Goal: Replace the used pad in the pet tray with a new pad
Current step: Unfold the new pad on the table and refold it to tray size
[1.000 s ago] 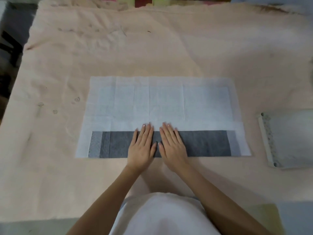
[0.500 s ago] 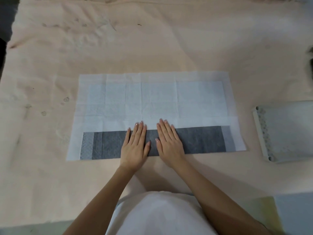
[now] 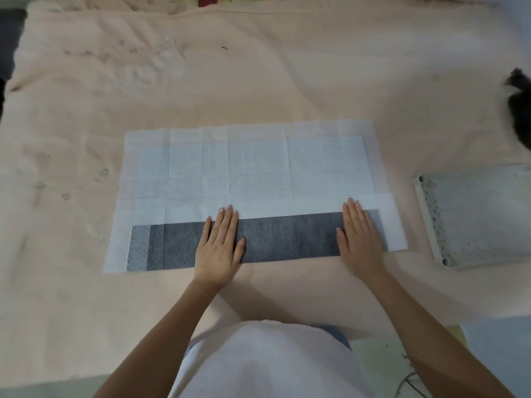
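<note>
A home, likely a bedroom: a stained peach blanket (image 3: 258, 81) covers a bed, patterned bedding (image 3: 201, 0) beyond.

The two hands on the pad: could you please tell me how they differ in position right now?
The left hand lies near the middle of the grey strip; the right hand lies at its right end. The left thumb is spread; the right thumb lies closer in. Both press flat, fingers straight, on the pad.

Under you is a bed covered by a peach blanket (image 3: 258, 81), faintly stained toward its far left corner. A white pad (image 3: 244, 168) lies flat on it near the front edge, its front strip folded over to show grey backing. A white perforated tray (image 3: 477, 214) sits on the blanket at the right edge.
</note>
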Tool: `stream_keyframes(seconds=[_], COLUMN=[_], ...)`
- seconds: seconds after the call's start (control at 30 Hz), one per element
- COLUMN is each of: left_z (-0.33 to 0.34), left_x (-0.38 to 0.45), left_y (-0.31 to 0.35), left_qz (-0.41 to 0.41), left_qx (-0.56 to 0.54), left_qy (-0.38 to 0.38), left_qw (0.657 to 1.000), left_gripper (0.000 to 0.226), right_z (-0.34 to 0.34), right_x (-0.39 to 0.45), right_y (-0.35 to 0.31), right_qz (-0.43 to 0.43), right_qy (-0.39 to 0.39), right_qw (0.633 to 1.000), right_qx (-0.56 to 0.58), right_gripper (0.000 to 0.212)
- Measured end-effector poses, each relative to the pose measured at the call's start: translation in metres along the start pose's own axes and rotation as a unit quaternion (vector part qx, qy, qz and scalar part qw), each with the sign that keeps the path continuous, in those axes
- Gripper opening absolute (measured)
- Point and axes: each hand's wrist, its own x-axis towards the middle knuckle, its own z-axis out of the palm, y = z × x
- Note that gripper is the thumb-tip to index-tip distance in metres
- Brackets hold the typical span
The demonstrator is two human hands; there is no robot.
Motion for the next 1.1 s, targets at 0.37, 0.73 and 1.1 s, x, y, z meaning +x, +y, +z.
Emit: stream_keyframes(seconds=[0.37, 0.73, 1.1], left_z=[0.0, -0.004, -0.006], left_x=[0.0, 0.011, 0.001], left_y=[0.001, 0.018, -0.022], left_qz=[0.001, 0.012, 0.001], left_qx=[-0.005, -0.033, -0.047], left_qy=[0.01, -0.011, -0.003], left_qw=[1.0, 0.999, 0.999], left_gripper=[0.06, 0.061, 0.054], right_z=[-0.012, 0.014, 0.029], right_x=[-0.007, 0.015, 0.018], right_y=[0.054, -0.156, -0.158], right_qz=[0.051, -0.14, -0.148], right_qy=[0.02, 0.001, 0.003], right_qw=[0.998, 0.99, 0.989], right_qx=[0.008, 0.003, 0.004], right_gripper=[0.06, 0.059, 0.054])
